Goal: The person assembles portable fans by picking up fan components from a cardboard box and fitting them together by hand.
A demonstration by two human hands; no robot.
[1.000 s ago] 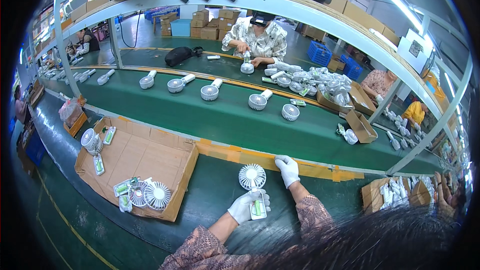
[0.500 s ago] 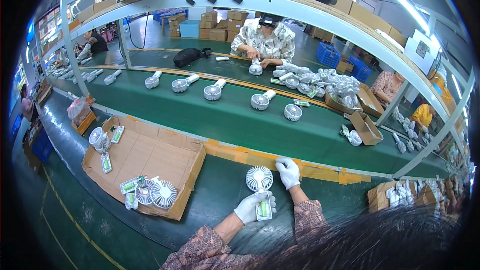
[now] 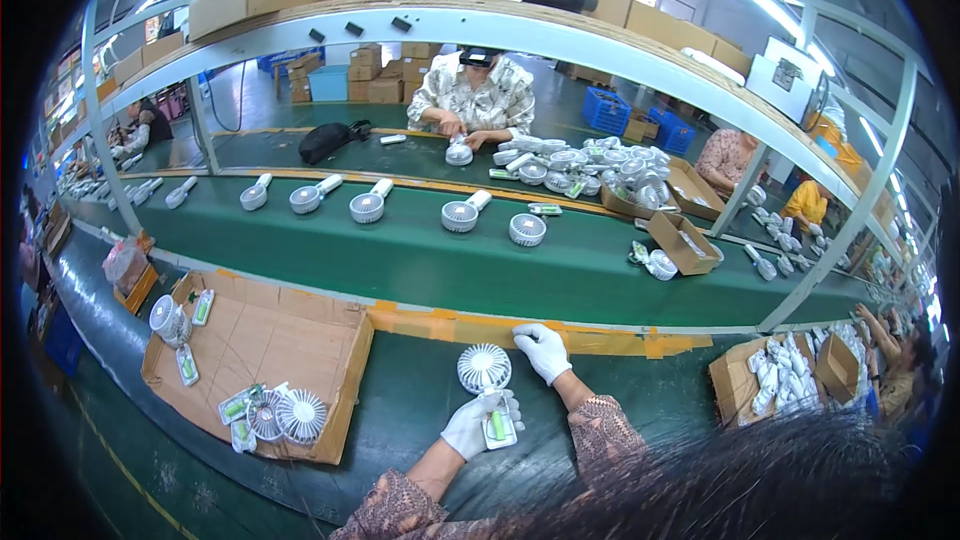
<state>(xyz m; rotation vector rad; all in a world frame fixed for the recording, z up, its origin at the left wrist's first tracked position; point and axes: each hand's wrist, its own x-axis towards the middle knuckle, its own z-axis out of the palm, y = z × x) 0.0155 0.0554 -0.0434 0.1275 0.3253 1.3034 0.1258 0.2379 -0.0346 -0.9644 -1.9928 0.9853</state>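
My gloved left hand [image 3: 466, 428] grips a white handheld fan [image 3: 484, 368] by its handle. The round slatted head points away from me, and the handle's open side shows a green battery-like cylinder [image 3: 497, 426]. To the right of the fan, my gloved right hand [image 3: 541, 352] rests by the orange-taped edge [image 3: 450, 326] of the bench. Its fingers are bent and pressed together; whether anything is between them is hidden. Left of my hands stands a shallow cardboard tray [image 3: 290, 335]. Fan heads [image 3: 301, 416] and green-and-white handle parts [image 3: 187, 365] lie in it.
Beyond the taped edge, a green conveyor belt [image 3: 400, 260] carries several fans. Across it a person [image 3: 472, 100] works on a fan beside a fan pile [image 3: 600, 165]. A box of white parts [image 3: 735, 375] stands right. A shelf [image 3: 480, 25] spans overhead; a small carton [image 3: 685, 243] sits on the belt.
The view has swung, so the whole scene sits farther left in the picture. My left hand still grips the fan, and my right hand stays by the taped edge.
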